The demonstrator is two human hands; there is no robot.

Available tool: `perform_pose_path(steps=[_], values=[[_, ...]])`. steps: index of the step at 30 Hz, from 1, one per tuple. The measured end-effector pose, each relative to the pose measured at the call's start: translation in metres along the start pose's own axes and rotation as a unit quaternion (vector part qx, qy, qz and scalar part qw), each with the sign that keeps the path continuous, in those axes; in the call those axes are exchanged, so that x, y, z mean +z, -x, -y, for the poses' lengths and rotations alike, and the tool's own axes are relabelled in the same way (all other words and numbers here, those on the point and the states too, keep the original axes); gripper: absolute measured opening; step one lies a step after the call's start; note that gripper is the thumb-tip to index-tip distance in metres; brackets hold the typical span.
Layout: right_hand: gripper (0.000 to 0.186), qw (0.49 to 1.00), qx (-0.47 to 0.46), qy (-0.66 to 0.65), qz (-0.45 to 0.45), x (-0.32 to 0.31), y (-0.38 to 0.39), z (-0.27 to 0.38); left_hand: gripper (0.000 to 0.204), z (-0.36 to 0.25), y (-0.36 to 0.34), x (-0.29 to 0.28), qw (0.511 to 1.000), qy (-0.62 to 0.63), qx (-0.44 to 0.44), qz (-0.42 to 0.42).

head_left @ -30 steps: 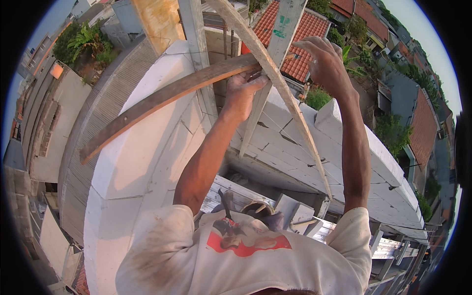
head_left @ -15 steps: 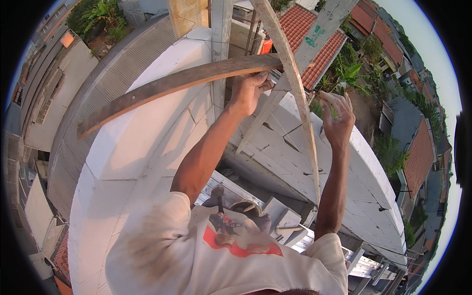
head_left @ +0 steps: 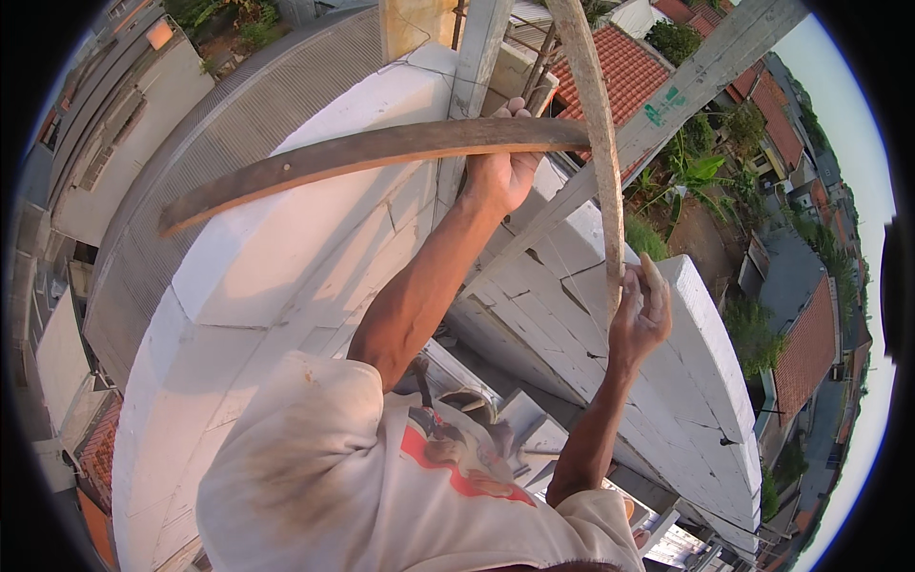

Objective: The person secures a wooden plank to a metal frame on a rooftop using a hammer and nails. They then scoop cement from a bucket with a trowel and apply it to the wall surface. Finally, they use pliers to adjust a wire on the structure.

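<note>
A dark wooden plank [head_left: 367, 143] crosses from the left to a pale, rough batten [head_left: 596, 124] beside a grey post [head_left: 701, 81] with green marks. My left hand [head_left: 500, 176] is wrapped round the plank near its right end, fingertips showing above it. Lower right, my right hand [head_left: 639, 315] is beside the pale batten, thumb and fingers curled together at its edge; what they pinch is too small to make out. A thin wire or line runs near that hand.
I am high among white block walls [head_left: 219, 286], with a sloping top on the right [head_left: 705, 353]. An upright concrete column [head_left: 477, 67] rises ahead. A corrugated roof [head_left: 181, 191] lies left; red-tiled roofs [head_left: 610, 67] and trees are below. Planks and metal pieces sit beneath me.
My right hand has come down from beside the grey post to the lower part of the pale batten. My left hand has shifted slightly along with the plank, which lies flatter in view.
</note>
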State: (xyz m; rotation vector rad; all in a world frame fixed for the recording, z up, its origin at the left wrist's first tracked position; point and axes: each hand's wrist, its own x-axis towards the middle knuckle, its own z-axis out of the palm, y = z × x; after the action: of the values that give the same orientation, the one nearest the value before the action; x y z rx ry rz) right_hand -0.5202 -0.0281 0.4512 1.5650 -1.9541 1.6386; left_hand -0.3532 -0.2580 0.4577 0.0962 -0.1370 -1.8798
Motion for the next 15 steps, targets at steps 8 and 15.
perform_pose_path(steps=[8,15], values=[[0.031,0.994,0.026,-0.082,0.068,0.028,0.041,0.031,0.019,-0.029,0.093,-0.078,0.921,-0.363,0.119,-0.079],[0.05,0.905,0.203,-0.309,0.211,0.1,0.013,0.067,0.03,-0.063,0.221,-0.18,0.774,-0.611,0.0,-0.169]])
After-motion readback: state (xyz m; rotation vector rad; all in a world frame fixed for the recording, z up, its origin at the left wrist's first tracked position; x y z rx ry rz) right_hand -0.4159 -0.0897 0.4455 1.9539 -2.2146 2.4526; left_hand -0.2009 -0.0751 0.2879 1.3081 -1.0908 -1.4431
